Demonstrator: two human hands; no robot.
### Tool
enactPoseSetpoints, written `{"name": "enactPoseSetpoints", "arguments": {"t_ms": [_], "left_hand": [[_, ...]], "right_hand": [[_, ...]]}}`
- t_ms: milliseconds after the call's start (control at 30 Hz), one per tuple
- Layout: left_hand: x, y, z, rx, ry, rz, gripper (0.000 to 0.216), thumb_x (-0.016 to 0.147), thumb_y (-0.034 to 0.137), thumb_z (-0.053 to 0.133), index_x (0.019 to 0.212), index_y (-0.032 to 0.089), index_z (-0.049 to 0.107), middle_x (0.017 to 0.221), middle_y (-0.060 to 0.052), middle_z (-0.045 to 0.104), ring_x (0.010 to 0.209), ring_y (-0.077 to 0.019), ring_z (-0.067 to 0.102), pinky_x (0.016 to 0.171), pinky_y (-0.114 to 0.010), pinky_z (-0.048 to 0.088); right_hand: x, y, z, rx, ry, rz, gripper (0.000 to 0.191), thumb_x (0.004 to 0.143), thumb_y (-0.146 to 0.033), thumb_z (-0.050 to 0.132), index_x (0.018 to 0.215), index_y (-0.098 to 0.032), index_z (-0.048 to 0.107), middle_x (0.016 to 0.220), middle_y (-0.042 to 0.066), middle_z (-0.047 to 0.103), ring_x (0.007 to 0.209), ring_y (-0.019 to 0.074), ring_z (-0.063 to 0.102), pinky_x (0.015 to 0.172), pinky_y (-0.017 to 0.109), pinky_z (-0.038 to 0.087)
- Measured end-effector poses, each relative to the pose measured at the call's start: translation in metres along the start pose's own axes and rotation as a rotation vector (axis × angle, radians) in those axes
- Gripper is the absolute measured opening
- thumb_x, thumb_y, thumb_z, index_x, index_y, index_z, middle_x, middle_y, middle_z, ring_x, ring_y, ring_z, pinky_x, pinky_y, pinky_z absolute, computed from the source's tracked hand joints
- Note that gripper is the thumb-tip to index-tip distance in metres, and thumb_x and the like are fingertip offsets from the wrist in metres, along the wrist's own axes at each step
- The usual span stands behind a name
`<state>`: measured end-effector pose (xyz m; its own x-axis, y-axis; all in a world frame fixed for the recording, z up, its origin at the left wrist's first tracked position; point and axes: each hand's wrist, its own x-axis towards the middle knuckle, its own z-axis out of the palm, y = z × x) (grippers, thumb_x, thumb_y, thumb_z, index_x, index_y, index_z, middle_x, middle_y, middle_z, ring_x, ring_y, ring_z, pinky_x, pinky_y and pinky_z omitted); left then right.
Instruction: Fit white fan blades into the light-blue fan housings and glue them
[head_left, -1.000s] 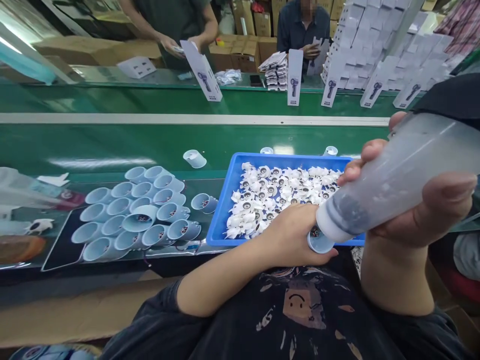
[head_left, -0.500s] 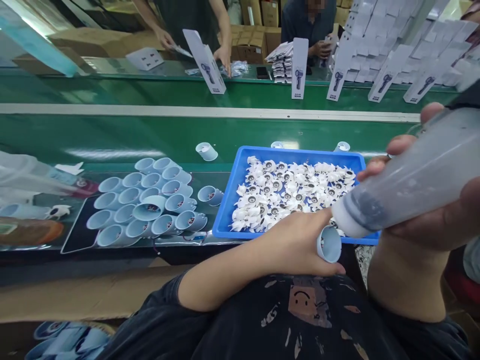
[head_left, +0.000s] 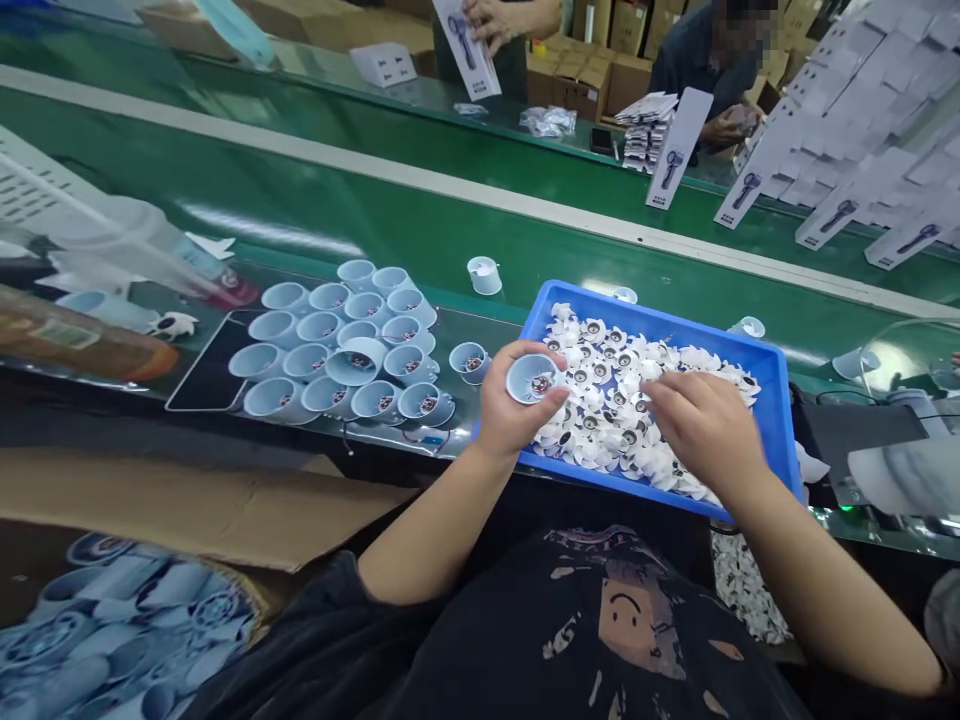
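Nearest to me, at seven o'clock, an open cardboard box [head_left: 187, 500] holds a heap of spare cups [head_left: 112, 620], too many to count. Just ahead, my left hand [head_left: 514, 410] is closed around one pale blue cup [head_left: 531, 378], mouth up, at the near-left corner of the one blue tray [head_left: 776, 400]. At one o'clock my right hand [head_left: 701, 430] lies with fingers curled among several dozen white fan impellers [head_left: 607, 350] in that tray; I cannot tell whether it grips one. At ten o'clock about eighteen clustered cups [head_left: 337, 345] lie on a mat [head_left: 210, 375], so I judge the work partway, with plenty left. Three or four loose cups [head_left: 484, 275] sit on the green belt [head_left: 375, 215]. Beyond, at twelve, two co-workers [head_left: 682, 70] handle white cartons [head_left: 679, 145].
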<state>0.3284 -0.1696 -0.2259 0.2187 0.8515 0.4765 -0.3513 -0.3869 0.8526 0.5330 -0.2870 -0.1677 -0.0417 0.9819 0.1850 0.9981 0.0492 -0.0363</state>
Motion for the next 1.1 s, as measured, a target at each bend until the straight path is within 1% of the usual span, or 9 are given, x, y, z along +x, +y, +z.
{"name": "enactPoseSetpoints", "arguments": {"t_ms": [100, 167, 367, 500, 667, 767, 867, 1000, 1100], "left_hand": [[-0.002, 0.005, 0.002, 0.034, -0.042, -0.052, 0.048, 0.068, 0.046, 0.082, 0.099, 0.02, 0.056, 0.087, -0.005, 0.071, 0.081, -0.02, 0.068, 0.078, -0.034, 0.054], [-0.003, 0.006, 0.001, 0.032, -0.064, -0.105, 0.048, 0.068, 0.046, 0.081, 0.1, 0.019, 0.056, 0.088, -0.005, 0.071, 0.082, -0.0206, 0.068, 0.078, -0.034, 0.053], [-0.003, 0.002, 0.0, 0.053, -0.137, -0.209, 0.055, 0.068, 0.046, 0.08, 0.107, 0.02, 0.049, 0.095, -0.006, 0.066, 0.082, -0.0193, 0.064, 0.079, -0.034, 0.05], [-0.004, -0.004, 0.003, 0.135, -0.125, -0.171, 0.064, 0.065, 0.04, 0.081, 0.112, 0.021, 0.043, 0.105, -0.008, 0.062, 0.095, -0.022, 0.063, 0.087, -0.038, 0.049], [-0.003, 0.004, 0.0, 0.221, -0.161, 0.005, 0.051, 0.073, 0.035, 0.077, 0.113, 0.021, 0.049, 0.126, -0.014, 0.059, 0.118, -0.0279, 0.058, 0.099, -0.045, 0.047], [-0.008, 0.021, -0.002, 0.353, -0.359, 0.126, 0.053, 0.075, 0.035, 0.076, 0.122, 0.024, 0.053, 0.133, -0.012, 0.059, 0.125, -0.0293, 0.054, 0.106, -0.048, 0.042], [-0.017, 0.038, 0.001, 0.432, -0.546, 0.112, 0.06, 0.075, 0.027, 0.069, 0.131, 0.025, 0.048, 0.129, -0.009, 0.062, 0.117, -0.0273, 0.06, 0.103, -0.045, 0.045], [-0.023, 0.05, 0.009, 0.513, -0.592, 0.043, 0.064, 0.073, 0.032, 0.072, 0.13, 0.02, 0.046, 0.127, -0.012, 0.063, 0.114, -0.0278, 0.061, 0.099, -0.042, 0.047], [-0.022, 0.051, 0.013, 0.606, -0.641, 0.086, 0.052, 0.077, 0.043, 0.071, 0.121, 0.02, 0.052, 0.119, -0.01, 0.067, 0.11, -0.028, 0.063, 0.098, -0.044, 0.046]], "right_hand": [[0.036, 0.006, 0.029, -0.111, -0.269, 0.053, 0.012, 0.097, -0.025, 0.062, 0.098, -0.013, 0.064, 0.098, 0.005, 0.064, 0.091, 0.0179, 0.063, 0.084, 0.037, 0.055], [0.049, 0.008, 0.038, -0.165, -0.372, 0.1, 0.013, 0.097, -0.026, 0.062, 0.098, -0.013, 0.064, 0.097, 0.005, 0.064, 0.091, 0.018, 0.063, 0.084, 0.037, 0.055], [0.055, -0.006, 0.04, -0.189, -0.448, 0.214, 0.02, 0.099, -0.032, 0.059, 0.107, -0.014, 0.063, 0.106, 0.007, 0.063, 0.098, 0.02, 0.062, 0.089, 0.041, 0.053], [0.054, -0.007, 0.041, -0.061, -0.403, 0.293, 0.02, 0.098, -0.031, 0.06, 0.107, -0.014, 0.063, 0.108, 0.007, 0.062, 0.101, 0.0213, 0.061, 0.093, 0.043, 0.051], [0.042, -0.004, 0.028, 0.338, -0.226, 0.353, 0.025, 0.095, -0.036, 0.058, 0.106, -0.014, 0.06, 0.106, 0.009, 0.062, 0.096, 0.0216, 0.061, 0.09, 0.043, 0.051], [0.022, -0.01, 0.013, 0.709, -0.153, 0.33, 0.041, 0.093, -0.05, 0.042, 0.111, -0.015, 0.054, 0.096, 0.009, 0.064, 0.078, 0.0193, 0.064, 0.075, 0.038, 0.055], [0.001, -0.022, 0.003, 1.017, -0.118, 0.3, 0.052, 0.089, -0.062, 0.029, 0.103, -0.018, 0.052, 0.08, 0.007, 0.063, 0.064, 0.0194, 0.062, 0.061, 0.036, 0.055], [-0.014, -0.036, -0.006, 1.217, -0.058, 0.275, 0.045, 0.086, -0.063, 0.043, 0.09, -0.02, 0.055, 0.067, 0.003, 0.059, 0.058, 0.0185, 0.059, 0.056, 0.032, 0.053], [-0.018, -0.046, -0.018, 1.17, 0.022, 0.228, 0.025, 0.083, -0.043, 0.064, 0.095, -0.021, 0.063, 0.08, 0.004, 0.063, 0.069, 0.0174, 0.06, 0.066, 0.031, 0.053]]}}
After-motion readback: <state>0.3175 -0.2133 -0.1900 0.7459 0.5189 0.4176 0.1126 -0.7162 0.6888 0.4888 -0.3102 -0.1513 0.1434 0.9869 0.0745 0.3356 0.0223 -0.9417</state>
